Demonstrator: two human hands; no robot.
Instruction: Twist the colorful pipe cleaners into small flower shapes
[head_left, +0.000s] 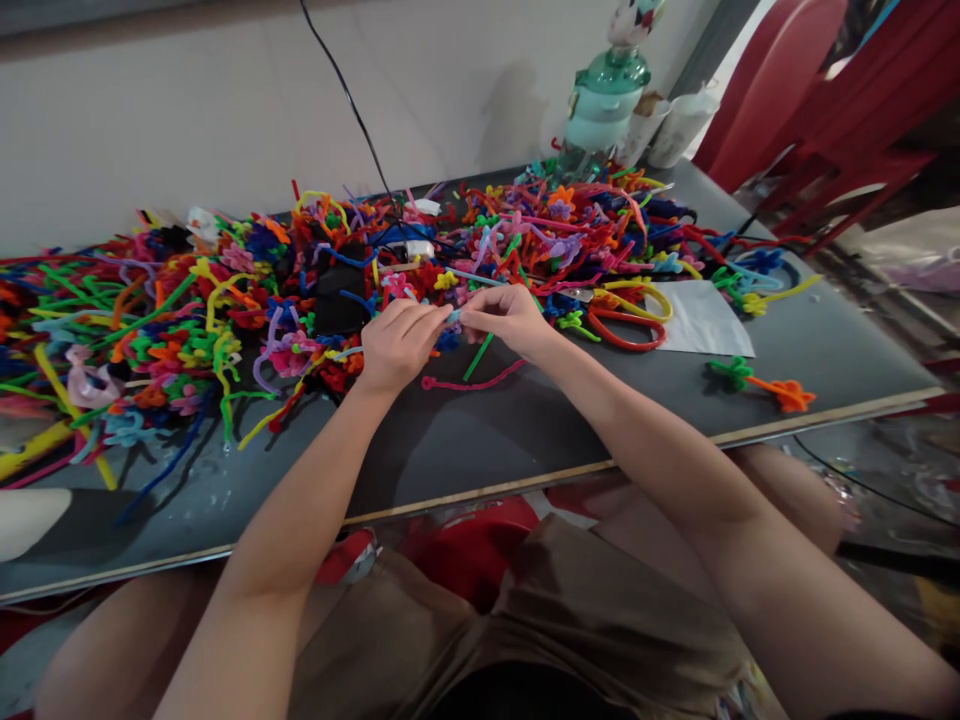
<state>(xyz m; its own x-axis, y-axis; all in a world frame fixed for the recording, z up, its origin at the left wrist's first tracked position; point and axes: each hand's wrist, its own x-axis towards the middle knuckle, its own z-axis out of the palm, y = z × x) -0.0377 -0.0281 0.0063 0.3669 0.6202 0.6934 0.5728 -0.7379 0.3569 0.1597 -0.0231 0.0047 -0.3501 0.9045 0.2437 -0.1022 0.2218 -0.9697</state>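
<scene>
Light-blue pipe cleaner is pinched by the left hand and right hand, fingertips closed on it, above the dark table. Tugging sideways could snag the pipe-cleaner pile right behind and drag stuff along.

Fuzzy pipe cleaners, smooth matt tabletop, translucent plastic bottle, smooth plastic chair

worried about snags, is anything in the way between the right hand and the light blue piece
Nothing visible: the right hand has its fingertips right at the light blue piece, which the left hand pinches. The colourful pile lies beyond them, not between.
</scene>
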